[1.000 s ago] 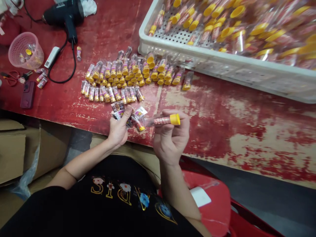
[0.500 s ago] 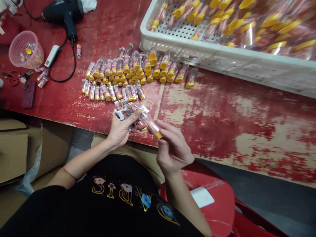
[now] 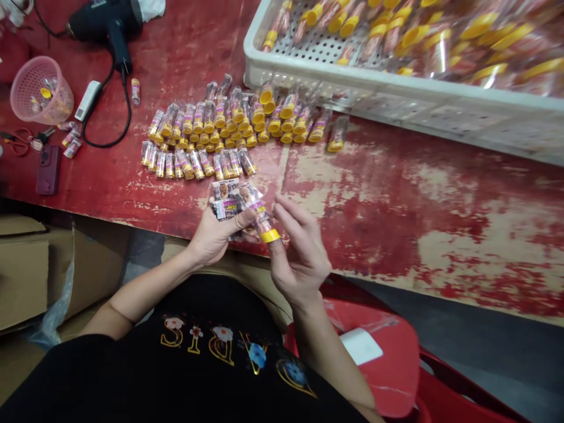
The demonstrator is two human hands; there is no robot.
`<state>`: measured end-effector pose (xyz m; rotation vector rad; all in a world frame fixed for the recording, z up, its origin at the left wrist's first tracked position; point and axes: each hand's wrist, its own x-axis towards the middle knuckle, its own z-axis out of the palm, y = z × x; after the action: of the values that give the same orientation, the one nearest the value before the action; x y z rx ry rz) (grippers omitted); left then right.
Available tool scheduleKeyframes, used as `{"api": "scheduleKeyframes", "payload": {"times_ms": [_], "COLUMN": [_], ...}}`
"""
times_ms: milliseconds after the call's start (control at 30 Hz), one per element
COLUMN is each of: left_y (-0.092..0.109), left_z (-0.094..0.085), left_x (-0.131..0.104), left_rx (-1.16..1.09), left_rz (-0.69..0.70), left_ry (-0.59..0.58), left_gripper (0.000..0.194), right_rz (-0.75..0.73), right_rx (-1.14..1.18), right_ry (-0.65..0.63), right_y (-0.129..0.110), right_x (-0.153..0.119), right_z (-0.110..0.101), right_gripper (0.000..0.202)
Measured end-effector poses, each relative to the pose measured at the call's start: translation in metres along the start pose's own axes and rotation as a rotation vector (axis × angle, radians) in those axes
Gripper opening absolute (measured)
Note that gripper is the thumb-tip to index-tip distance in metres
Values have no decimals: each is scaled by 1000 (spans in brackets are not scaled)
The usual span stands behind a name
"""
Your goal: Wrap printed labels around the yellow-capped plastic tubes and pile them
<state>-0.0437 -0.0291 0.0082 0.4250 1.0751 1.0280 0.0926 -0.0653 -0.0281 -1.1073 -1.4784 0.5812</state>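
In my left hand (image 3: 215, 232) is a small stack of printed plastic sleeves (image 3: 226, 200). The same thumb presses on a clear tube (image 3: 261, 218) with a yellow cap (image 3: 270, 235), and a printed sleeve shows around or on this tube. My right hand (image 3: 302, 252) is at the capped end with fingers apart. Its thumb tip lies against or just under the cap; actual contact is hard to make out. Beyond the hands, a short row of yellow-capped tubes (image 3: 194, 164) lies in front of a larger pile of labelled tubes (image 3: 220, 120).
A white perforated crate (image 3: 396, 88) of yellow-capped tubes stands at the back right. To the left are a heat gun (image 3: 108, 26) with its cable, a pink basket (image 3: 42, 103), scissors (image 3: 17, 141) and a phone (image 3: 48, 170). A red stool (image 3: 388, 358) is below the table edge.
The tube has turned, so its printed side and cap now face up more. My right fingers have spread away from the capped end they held, while the left hand keeps the sleeves.
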Motion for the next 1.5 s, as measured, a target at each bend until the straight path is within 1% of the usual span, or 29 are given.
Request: {"api": "scheduleKeyframes", "payload": {"times_ms": [67,167,333,500,567,700,767,900,967,1067,1167,1267,1333,1367,1433,1500], "left_y": [0,2,-1,-3,-3,-4,-4,-4,-4,-5,-9,-11,-10,-9,-6,-3], "left_z": [3,5,0,-3,-3,-4,-6,-7,-6,-7,-15,-32,-45,-51,-59,-64], "left_x": [-4,-8,-9,-5,-3,0,1,0,1,4,11,19,22,22,23,22], "left_rx": [11,26,47,61,58,48,56,94,96,62,15,-39,-81,-98,-121,-142], "left_rz": [-26,-44,-34,-33,-24,38,38,5,3,24,47,18,-1,-2,1,4], "left_ry": [-27,-33,-35,-17,3,32,31,3,0,-1,23,94,159,189,231,264], "left_gripper": [53,54,61,53,53,67,71,72,70,60,53,49,42,37,27,20], "right_rz": [-21,-3,23,47,57,79,78,63,59,57,102,149,127,98,29,12], "right_rx": [8,12,-6,31,54,56,48,39,32,33,42,0,-39,-49,-46,-58], "right_ry": [28,122,184,184,171,140,143,170,179,179,161,176,166,127,-2,-107], "right_y": [-2,-6,-9,-7,-5,-2,-2,-2,-4,-5,9,41,65,75,87,85], "right_x": [3,6,6,7,9,11,11,11,11,11,16,33,51,60,73,76], "right_z": [3,5,10,14,15,17,18,20,21,22,26,41,55,61,67,62], "right_gripper": [47,43,39,40,40,37,37,39,40,41,34,22,18,18,20,24]}}
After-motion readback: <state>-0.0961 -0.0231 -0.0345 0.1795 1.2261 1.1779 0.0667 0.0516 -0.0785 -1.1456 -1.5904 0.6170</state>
